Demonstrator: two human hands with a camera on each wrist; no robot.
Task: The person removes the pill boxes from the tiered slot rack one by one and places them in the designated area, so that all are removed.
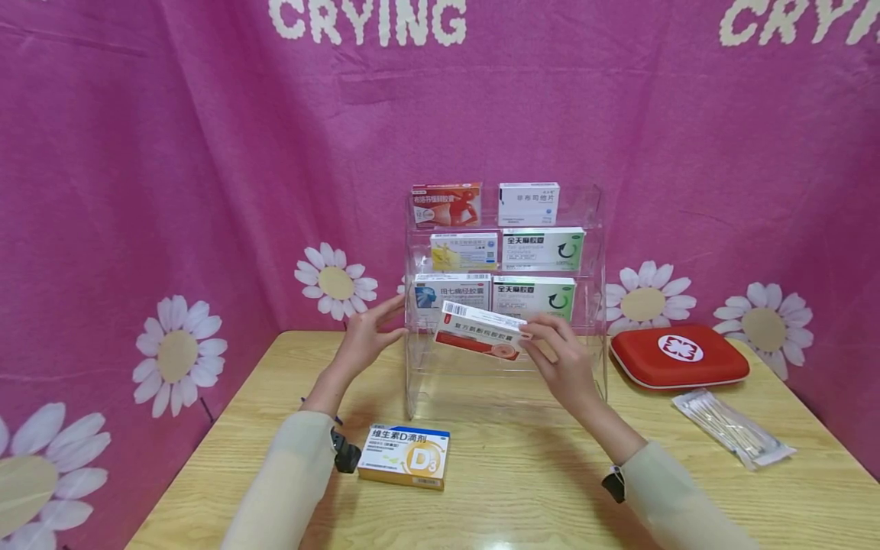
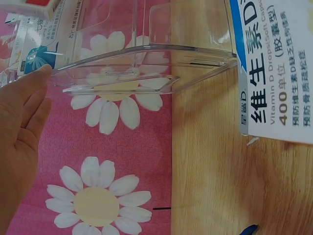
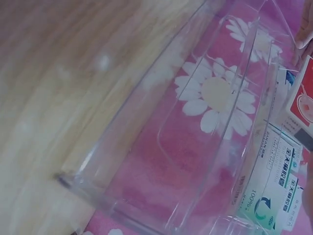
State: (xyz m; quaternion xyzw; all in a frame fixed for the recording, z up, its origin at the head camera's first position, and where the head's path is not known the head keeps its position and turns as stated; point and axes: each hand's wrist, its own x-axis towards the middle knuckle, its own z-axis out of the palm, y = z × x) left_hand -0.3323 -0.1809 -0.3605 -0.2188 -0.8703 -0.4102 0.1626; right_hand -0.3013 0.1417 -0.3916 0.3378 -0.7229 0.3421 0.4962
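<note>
In the head view, my right hand (image 1: pixel 569 363) pinches the right end of a white and red medicine box (image 1: pixel 476 336). The box tilts down to the right, in front of the lower part of a clear acrylic display rack (image 1: pixel 505 365). My left hand (image 1: pixel 366 336) is at the rack's left side, fingers extended along its edge. Three tiers hold medicine boxes in pairs, among them a blue-grey box (image 1: pixel 450 289) and a green and white box (image 1: pixel 535 294) directly behind the held one. On the table, a yellow and white vitamin D box (image 1: pixel 403 452) lies before the rack.
A red zip case (image 1: pixel 677 357) with a white emblem rests right of the rack on the wooden table (image 1: pixel 522 489). Nearer lies a clear packet of cotton swabs (image 1: pixel 732 426). Behind everything hangs a pink cloth (image 1: pixel 330 153) with daisies.
</note>
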